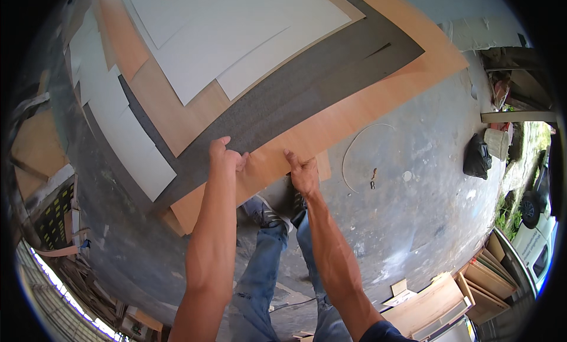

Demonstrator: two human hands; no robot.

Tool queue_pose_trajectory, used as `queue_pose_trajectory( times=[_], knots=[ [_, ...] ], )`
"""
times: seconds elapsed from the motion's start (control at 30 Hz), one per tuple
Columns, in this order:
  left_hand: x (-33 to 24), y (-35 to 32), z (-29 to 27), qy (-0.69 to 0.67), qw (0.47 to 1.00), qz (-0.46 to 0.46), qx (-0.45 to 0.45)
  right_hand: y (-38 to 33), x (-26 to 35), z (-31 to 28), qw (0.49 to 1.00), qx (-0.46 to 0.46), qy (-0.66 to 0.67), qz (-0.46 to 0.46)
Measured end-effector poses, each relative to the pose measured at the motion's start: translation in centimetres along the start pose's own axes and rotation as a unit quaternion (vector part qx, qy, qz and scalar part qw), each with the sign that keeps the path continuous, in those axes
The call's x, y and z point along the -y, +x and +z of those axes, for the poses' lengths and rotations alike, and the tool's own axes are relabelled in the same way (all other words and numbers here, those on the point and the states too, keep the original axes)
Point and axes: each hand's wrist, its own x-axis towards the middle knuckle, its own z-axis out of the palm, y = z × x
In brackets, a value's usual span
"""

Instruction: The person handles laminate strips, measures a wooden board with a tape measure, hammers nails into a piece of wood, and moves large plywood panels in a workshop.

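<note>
A long orange-brown wood-grain sheet (348, 109) lies in front of me, its near edge toward my feet. My right hand (305, 173) grips that near edge, thumb on top and the other fingers mostly hidden underneath. Further left, my left hand (227, 156) rests where the wood-grain sheet meets a dark grey sheet (254, 115). Its thumb and a finger stand apart, with the other fingers partly hidden. White sheets (236, 35) and a light brown sheet (174, 115) lie on top of the dark grey one.
A thin curved strip (347, 156) and small scraps lie on the grey floor (413, 194) at right. Beyond them sits a black plastic bag (477, 157) beside a pale bucket (496, 142). Wooden boards (434, 306) stand at lower right, and a crate (56, 218) is at left.
</note>
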Motion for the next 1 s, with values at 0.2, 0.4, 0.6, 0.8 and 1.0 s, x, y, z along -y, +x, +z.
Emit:
queue_pose_trajectory(
  times=[0.2, 0.4, 0.6, 0.8, 1.0],
  knots=[
    [1.5, -1.3, -1.5, 0.012, 0.996, 0.066, -0.062, -1.8, 1.9, 0.6, 0.998, 0.004, -0.050, 0.031],
    [0.8, -0.8, -2.7, 0.054, 0.996, 0.060, -0.036, -2.3, 2.5, 0.6, 0.999, 0.009, -0.041, 0.003],
    [1.5, -3.2, -2.1, -0.084, 0.992, 0.064, 0.067, -1.6, 3.5, -1.5, 0.999, 0.037, 0.007, 0.016],
    [-0.5, -0.3, -3.7, -0.182, 0.959, 0.054, 0.209, -3.8, 6.9, -0.2, 0.997, 0.062, 0.043, 0.030],
    [0.3, -2.7, -4.2, -0.196, 0.947, 0.073, 0.242, -4.1, 5.4, -0.3, 0.996, 0.045, 0.026, -0.075]
  ],
)
